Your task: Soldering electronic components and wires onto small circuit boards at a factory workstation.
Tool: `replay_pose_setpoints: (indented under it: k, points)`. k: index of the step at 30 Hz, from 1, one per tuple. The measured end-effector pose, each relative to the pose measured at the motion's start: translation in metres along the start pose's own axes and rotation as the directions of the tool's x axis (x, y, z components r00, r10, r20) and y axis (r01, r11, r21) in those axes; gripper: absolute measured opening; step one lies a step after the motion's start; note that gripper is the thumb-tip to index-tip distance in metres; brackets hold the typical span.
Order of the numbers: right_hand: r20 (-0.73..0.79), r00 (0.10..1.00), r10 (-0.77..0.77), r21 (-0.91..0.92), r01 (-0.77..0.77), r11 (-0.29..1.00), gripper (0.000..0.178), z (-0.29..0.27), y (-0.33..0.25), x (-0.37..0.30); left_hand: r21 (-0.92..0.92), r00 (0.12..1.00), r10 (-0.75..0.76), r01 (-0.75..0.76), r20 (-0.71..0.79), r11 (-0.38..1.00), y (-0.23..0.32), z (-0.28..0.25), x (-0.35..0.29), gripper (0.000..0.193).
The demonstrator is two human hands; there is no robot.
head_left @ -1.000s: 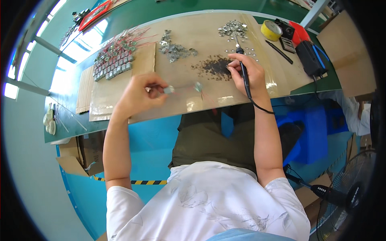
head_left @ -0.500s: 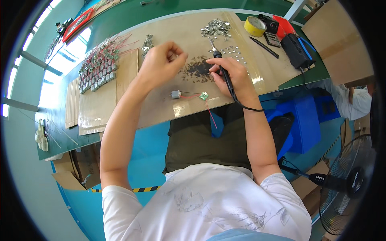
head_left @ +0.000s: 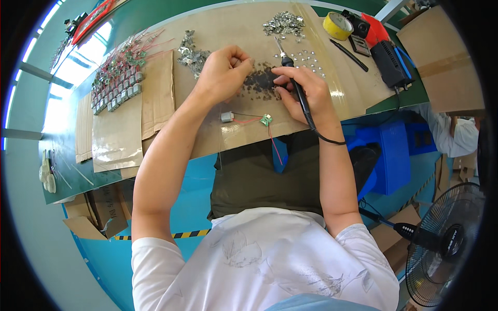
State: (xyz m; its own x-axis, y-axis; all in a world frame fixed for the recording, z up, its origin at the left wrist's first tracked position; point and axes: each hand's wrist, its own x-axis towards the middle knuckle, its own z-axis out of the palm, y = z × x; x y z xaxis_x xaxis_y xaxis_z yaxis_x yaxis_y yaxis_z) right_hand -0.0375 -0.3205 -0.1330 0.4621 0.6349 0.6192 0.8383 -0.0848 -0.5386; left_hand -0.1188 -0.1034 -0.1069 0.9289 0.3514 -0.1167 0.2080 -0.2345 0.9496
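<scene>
Forearms reach up from the lower edge onto the desk (head_left: 332, 98). Left hand (head_left: 224, 70) is curled, fingertips pinched together over the dark pile (head_left: 259, 83); what it pinches is too small to tell. Right hand (head_left: 303, 93) grips a soldering iron (head_left: 293, 78) like a pen, tip pointing up and away, cord trailing over the wrist. Just below both hands lie a small motor (head_left: 226, 117) and green board (head_left: 266, 120), joined by red wires, untouched.

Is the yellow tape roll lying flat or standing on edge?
Lying flat: the yellow tape roll shows its round face and centre hole upward on the table.
</scene>
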Motion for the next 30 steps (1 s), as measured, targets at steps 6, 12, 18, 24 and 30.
replay_pose_setpoints:
  k: [6,12,18,24,30]
  points:
    - [-0.159,0.983,0.091,0.053,-0.083,0.995,0.038,-0.002,-0.011,-0.017,0.167,0.979,0.204,-0.2,-0.002,0.965,-0.003,0.008,-0.003,0.018]
    - [-0.308,0.917,0.254,0.317,-0.153,0.936,0.032,0.001,-0.018,-0.046,0.295,0.969,0.236,-0.246,0.07,0.923,0.0,0.01,-0.007,0.018]
    - [-0.414,0.876,0.247,0.285,-0.133,0.949,0.011,0.001,-0.016,-0.058,0.325,0.953,0.279,-0.303,0.12,0.896,0.0,0.009,-0.008,0.015]
    - [-0.391,0.912,0.123,0.111,-0.086,0.99,0.008,-0.002,-0.021,-0.049,0.366,0.95,0.269,-0.31,0.16,0.878,-0.003,0.009,-0.008,0.016]
    - [-0.366,0.923,0.118,0.114,-0.081,0.99,0.009,0.0,-0.018,-0.047,0.369,0.95,0.269,-0.309,0.158,0.877,-0.002,0.009,-0.009,0.017]
